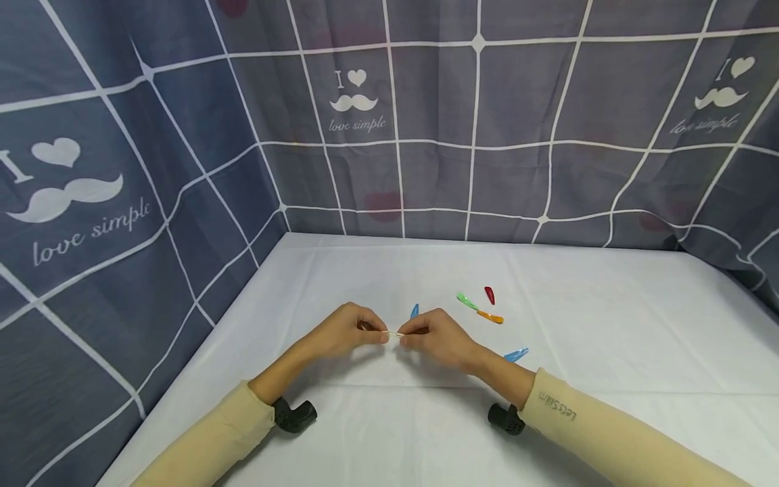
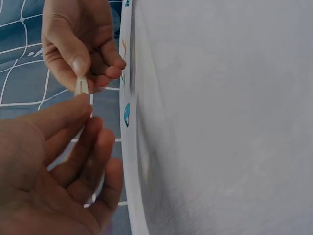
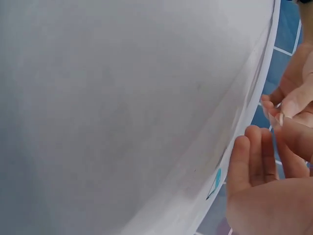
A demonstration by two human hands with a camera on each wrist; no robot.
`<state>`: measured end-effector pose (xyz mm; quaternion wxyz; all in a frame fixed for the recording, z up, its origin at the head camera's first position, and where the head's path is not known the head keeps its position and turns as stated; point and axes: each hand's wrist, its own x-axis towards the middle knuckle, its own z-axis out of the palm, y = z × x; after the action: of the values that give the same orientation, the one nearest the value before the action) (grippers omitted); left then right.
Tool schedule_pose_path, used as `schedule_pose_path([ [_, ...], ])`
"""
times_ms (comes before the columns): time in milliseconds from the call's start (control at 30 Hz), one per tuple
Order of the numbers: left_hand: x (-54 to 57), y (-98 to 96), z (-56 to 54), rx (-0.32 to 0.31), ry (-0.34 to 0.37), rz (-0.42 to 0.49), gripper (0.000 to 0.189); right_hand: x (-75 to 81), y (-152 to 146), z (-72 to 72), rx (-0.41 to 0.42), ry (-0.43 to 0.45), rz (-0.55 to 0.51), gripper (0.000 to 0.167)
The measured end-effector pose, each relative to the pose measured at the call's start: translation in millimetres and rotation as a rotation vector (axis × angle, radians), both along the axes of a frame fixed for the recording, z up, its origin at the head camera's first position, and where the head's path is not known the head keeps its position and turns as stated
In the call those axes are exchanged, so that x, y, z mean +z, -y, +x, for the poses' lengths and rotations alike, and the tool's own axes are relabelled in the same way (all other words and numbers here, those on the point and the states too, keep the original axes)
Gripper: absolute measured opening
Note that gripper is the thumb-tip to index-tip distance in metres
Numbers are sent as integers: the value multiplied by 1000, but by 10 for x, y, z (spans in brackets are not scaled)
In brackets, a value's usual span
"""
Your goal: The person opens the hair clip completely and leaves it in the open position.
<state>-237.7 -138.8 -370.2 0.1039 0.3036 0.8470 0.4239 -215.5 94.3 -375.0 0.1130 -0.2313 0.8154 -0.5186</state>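
A small cream-white snap hair clip [image 1: 394, 333] spans the gap between the two hands above the white table. My left hand [image 1: 349, 329] pinches one end of it between thumb and forefinger. The other end is pinched by my right hand [image 1: 438, 337], its remaining fingers loosely bent. In the left wrist view the middle of the clip [image 2: 82, 85] shows pale between the fingertips, which cover its ends. A blue hair clip [image 1: 415, 311] lies just beyond the right hand, partly hidden by it. Another blue clip [image 1: 516, 355] lies beside the right wrist.
Farther back on the white tablecloth [image 1: 608, 325] lie a green clip [image 1: 467, 301], an orange clip [image 1: 490, 317] and a red clip [image 1: 489, 295]. The green and orange ones appear to meet end to end. A grey checked curtain [image 1: 438, 176] hangs behind and at the left.
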Motion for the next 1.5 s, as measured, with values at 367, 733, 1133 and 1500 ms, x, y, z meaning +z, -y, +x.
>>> schedule_pose_path([
  [367,36,-81,-30,22,11,87,18,81,-100,-90,-15,12,-37,17],
  [733,75,-164,-102,65,-26,120,23,179,-210,-237,53,-51,-39,20],
  [1133,156,-180,-122,4,-60,137,23,215,-258,-243,61,-26,-57,20],
  [1500,172,-164,-130,-61,-91,101,19,195,-262,-197,109,-27,-68,21],
])
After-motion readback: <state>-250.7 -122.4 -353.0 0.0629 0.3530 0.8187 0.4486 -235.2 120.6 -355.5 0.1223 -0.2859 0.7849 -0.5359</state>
